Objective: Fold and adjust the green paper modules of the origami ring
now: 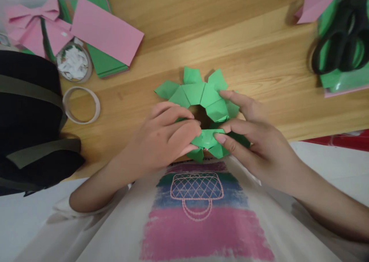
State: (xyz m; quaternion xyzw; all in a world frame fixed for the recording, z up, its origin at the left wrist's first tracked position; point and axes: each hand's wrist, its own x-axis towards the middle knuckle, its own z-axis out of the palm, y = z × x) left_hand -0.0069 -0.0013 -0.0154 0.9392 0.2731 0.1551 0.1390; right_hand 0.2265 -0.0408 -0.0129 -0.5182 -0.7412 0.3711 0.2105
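Observation:
A green folded-paper ring (193, 93) with pointed petals around its outside stands at the table's near edge, close to my body. My left hand (170, 133) is closed on the ring's near left side, its fingertips reaching the central hole. Between thumb and forefinger, my right hand (253, 137) pinches a near right segment of the ring; another finger touches the upper right petals. A shiny patch shows on the near segment. My hands hide parts of the ring's left and right sides.
Pink paper sheets (108, 31) lie over green ones (108, 64) at upper left, near a pink paper bow (34, 15), a tub of white scraps (74, 62) and a tape roll (81, 105). A black bag (29, 119) sits left; black scissors (343, 39) lie on green paper at right.

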